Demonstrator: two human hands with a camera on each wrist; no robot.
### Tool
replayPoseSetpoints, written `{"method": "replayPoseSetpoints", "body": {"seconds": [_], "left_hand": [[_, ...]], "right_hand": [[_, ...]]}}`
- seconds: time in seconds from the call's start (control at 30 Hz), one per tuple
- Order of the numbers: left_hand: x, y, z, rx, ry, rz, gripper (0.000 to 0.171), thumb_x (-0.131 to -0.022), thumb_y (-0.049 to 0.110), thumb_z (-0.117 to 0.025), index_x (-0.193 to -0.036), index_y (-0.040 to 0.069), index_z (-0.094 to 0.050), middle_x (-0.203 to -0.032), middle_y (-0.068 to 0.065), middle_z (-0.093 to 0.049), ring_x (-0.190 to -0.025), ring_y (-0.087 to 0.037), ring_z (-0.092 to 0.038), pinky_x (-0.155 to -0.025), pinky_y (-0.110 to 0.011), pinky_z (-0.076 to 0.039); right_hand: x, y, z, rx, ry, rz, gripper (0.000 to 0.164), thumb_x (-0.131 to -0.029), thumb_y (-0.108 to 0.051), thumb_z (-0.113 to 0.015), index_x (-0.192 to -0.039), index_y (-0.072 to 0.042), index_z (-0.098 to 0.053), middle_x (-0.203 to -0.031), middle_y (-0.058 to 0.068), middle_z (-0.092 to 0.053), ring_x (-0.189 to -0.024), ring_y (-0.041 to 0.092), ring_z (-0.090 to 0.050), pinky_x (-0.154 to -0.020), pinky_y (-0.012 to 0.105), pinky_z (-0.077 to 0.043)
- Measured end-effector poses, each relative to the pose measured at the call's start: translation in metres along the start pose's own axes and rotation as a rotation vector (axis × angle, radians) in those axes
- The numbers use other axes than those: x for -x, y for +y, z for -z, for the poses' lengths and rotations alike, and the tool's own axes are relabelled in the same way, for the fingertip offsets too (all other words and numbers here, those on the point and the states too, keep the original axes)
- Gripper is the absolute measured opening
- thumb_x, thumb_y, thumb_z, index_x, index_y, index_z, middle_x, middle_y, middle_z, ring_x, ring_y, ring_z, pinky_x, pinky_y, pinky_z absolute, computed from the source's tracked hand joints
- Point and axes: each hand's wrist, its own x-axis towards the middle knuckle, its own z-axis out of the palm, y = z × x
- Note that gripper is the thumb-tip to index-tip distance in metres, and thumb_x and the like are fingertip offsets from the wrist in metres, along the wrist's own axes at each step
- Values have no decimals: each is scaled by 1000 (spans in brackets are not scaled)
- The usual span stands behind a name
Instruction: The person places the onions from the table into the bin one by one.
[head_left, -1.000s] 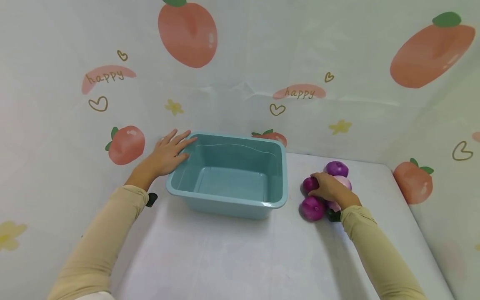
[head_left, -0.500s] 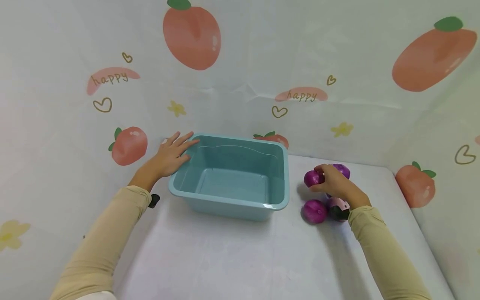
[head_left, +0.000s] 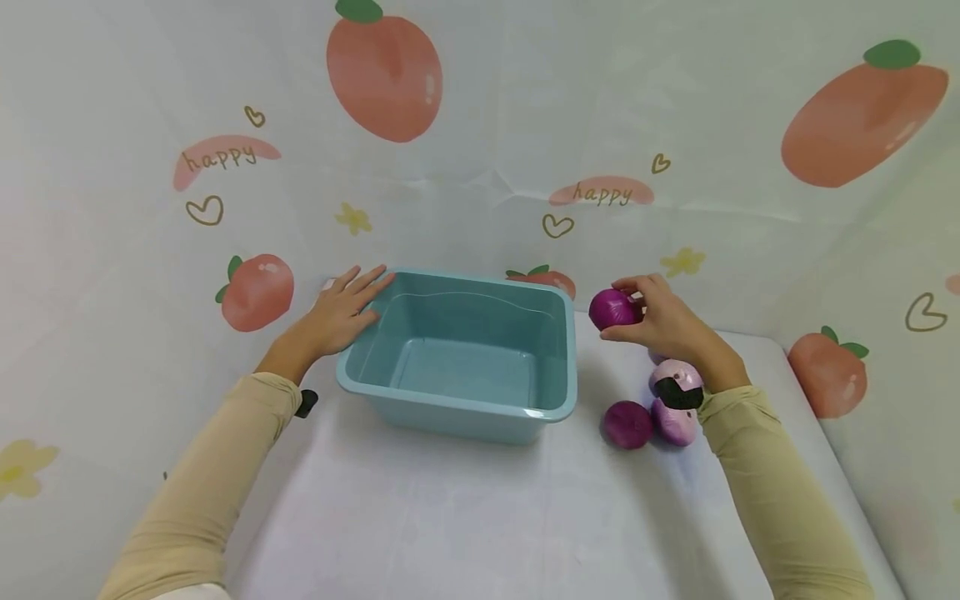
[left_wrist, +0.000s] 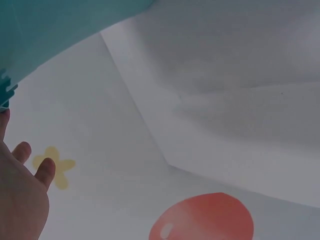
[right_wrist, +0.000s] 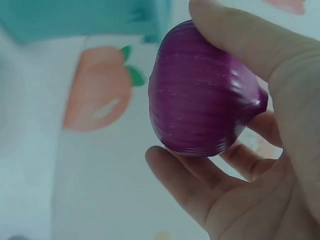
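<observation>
My right hand [head_left: 663, 321] grips a purple onion [head_left: 613, 309] between thumb and fingers, held up to the right of a light blue plastic basin [head_left: 457, 410]. In the right wrist view the onion [right_wrist: 205, 95] shows its glossy skin and pointed neck, the thumb along one side and fingers beneath. My left hand [head_left: 337, 312] rests on the basin's left rim with its fingers spread. In the left wrist view the basin's outer wall [left_wrist: 65, 30] fills the top left corner above the left hand [left_wrist: 20, 195].
Right of the basin, a dark purple onion [head_left: 627, 425] lies beside a paler one [head_left: 675, 422]. Behind them is another pale onion [head_left: 675, 375], partly covered by a black wrist strap [head_left: 678, 394]. A white wall cloth [head_left: 480, 100] printed with fruit rises behind the table.
My right hand has lifted the purple onion from the group of onions, up and slightly left toward the back. The left hand stays on the basin's rim.
</observation>
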Motion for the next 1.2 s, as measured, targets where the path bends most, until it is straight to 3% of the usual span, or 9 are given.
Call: {"method": "replayPoseSetpoints", "body": {"seconds": [0.23, 0.5, 0.8, 1.2], "left_hand": [[2, -2, 1, -9, 1, 3, 65, -103, 27, -35, -165, 23, -18, -174, -5, -12, -159, -45, -4, -121, -76, -8], [3, 0, 1, -8, 1, 15, 67, -102, 27, -36, -165, 22, -16, -174, -4, -13, -160, -43, -6, -121, -75, -12], [5, -2, 3, 12, 2, 24, 67, -101, 26, -36, -165, 22, -16, -174, -4, -13, -160, -43, -5, -121, -75, -9], [2, 2, 0, 29, 39, 15, 66, -101, 28, -36, -165, 25, -19, -173, -2, -17, -160, -42, -8, -122, -74, -10]], "right_hand": [[-19, -38, 10, -47, 46, 90, 76, -81, -32, -86, -144, -8, -48, -136, 17, -43, -124, 35, -58, -97, 51, -56], [-44, -84, 3, -84, 10, 229, 78, -80, -29, -88, -145, -9, -49, -135, 14, -45, -120, 30, -58, -95, 49, -58], [-81, -126, -25, -117, -52, 330, 78, -78, -33, -88, -143, -12, -51, -138, 9, -48, -126, 24, -51, -96, 45, -60], [-117, -143, -81, -121, -207, 377, 74, -81, -33, -86, -142, -8, -53, -138, 10, -54, -123, 26, -56, -98, 39, -59]]}}
